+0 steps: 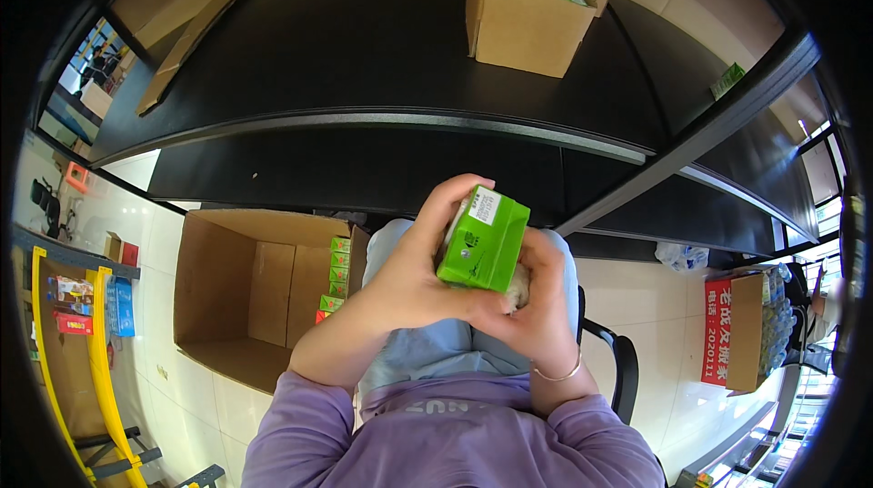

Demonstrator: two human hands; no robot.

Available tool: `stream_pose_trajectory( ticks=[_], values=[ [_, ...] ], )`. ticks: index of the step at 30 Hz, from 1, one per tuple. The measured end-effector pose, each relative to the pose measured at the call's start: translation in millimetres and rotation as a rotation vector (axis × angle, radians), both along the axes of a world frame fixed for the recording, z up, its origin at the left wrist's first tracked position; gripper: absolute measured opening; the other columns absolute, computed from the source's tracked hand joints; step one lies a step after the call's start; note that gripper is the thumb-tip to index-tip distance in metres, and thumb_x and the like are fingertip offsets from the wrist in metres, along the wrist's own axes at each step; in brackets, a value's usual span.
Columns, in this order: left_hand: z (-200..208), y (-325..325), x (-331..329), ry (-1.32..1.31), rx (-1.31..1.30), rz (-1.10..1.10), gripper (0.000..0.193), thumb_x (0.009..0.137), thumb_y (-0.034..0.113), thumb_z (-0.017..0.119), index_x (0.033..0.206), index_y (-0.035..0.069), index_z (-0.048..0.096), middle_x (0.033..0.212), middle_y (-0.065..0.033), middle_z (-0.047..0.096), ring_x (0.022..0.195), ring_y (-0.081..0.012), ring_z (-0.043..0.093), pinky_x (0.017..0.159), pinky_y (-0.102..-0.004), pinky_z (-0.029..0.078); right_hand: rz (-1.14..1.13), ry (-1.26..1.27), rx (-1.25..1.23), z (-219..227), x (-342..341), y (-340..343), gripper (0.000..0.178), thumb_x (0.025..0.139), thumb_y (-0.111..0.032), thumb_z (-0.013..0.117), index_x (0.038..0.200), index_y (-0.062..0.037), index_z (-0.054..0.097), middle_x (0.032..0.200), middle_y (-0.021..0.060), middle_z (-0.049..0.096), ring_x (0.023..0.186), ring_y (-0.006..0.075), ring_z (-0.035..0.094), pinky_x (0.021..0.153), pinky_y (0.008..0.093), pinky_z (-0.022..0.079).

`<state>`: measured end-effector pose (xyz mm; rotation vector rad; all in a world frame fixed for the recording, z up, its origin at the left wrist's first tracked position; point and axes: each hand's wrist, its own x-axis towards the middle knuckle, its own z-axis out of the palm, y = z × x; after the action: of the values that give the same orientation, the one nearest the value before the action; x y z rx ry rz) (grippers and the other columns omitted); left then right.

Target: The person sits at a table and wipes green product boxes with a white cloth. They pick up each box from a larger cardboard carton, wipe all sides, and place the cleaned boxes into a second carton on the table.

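1. Purple shirt (pixel 446 442) fills the near foreground; just beyond it, a green carton (pixel 482 247) is held tilted above the lap.
2. Left hand (pixel 409 274): I find its grip closed, pinching the carton's left side.
3. Right hand (pixel 546 297): fingers curl at the carton's lower right around a pale crumpled item (pixel 519 290), perhaps cloth. How hard this grip presses on the carton, I cannot tell.
4. Handling, in my judgement: I would bear on the carton's edges, press lightly so the panels do not dent, and guard against the pale item bunching under the fingers, where it could cause a slip.
5. Left of the legs, an open cardboard box (pixel 214 297) holds small cartons (pixel 338 274) along its right inner side. Its raised wall, near the left forearm, restricts movement there.
6. Ahead, a black shelf (pixel 364 42) carries an open box (pixel 527 33) of green packs. I note the shelf's front edge between hands and box; a diagonal-looking post (pixel 700 115) limits reach rightward.
7. Black chair armrest (pixel 625 365) stands near the right forearm: minor elbow hazard.
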<state>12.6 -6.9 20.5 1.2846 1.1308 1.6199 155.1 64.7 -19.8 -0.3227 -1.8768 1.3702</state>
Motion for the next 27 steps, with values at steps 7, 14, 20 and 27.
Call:
stream_pose_trajectory(
  ticks=[7,14,20,27],
  values=[
    [5.6,-4.0,-3.2,0.198,0.046,-0.034,0.096,0.042,0.025,0.085,0.123,0.003,0.04,0.113,-0.0092,0.043,0.108,-0.0198,0.042,0.09,-0.0295,0.033,0.098,-0.022,-0.039,14.9,3.3,5.4,0.084,0.055,-0.023,0.081,0.122,0.0012,0.035,0.11,0.0143,0.046,0.09,0.0222,0.051,0.078,0.0314,0.042],
    [11.2,-2.2,-3.7,0.746,0.196,0.232,0.086,0.047,0.04,0.08,0.118,0.003,0.048,0.108,-0.0121,0.042,0.098,-0.0267,0.041,0.083,-0.034,0.035,-0.001,0.028,-0.11,1.3,3.9,1.8,0.078,0.053,-0.025,0.08,0.115,0.0008,0.039,0.11,0.0144,0.044,0.099,0.0258,0.047,0.084,0.0339,0.038],
    [10.6,-4.8,2.3,0.75,0.292,0.291,0.071,0.05,0.022,0.079,0.113,0.004,0.052,0.104,-0.0108,0.046,0.091,-0.0266,0.047,0.075,-0.0346,0.042,-0.158,-0.078,0.185,1.3,6.1,12.2,0.08,0.055,-0.022,0.083,0.116,-0.0022,0.035,0.108,0.0065,0.047,0.096,0.0153,0.051,0.081,0.0274,0.045],
    [10.6,-4.8,9.3,0.747,0.217,0.351,0.063,0.055,0.011,0.076,0.111,0.001,0.051,0.103,-0.0126,0.049,0.088,-0.0264,0.052,0.074,-0.0332,0.044,-0.27,-0.11,0.25,4.0,1.0,8.8,0.073,0.056,-0.013,0.08,0.113,-0.002,0.037,0.103,0.0055,0.045,0.091,0.0132,0.049,0.077,0.0252,0.042]
  ],
)
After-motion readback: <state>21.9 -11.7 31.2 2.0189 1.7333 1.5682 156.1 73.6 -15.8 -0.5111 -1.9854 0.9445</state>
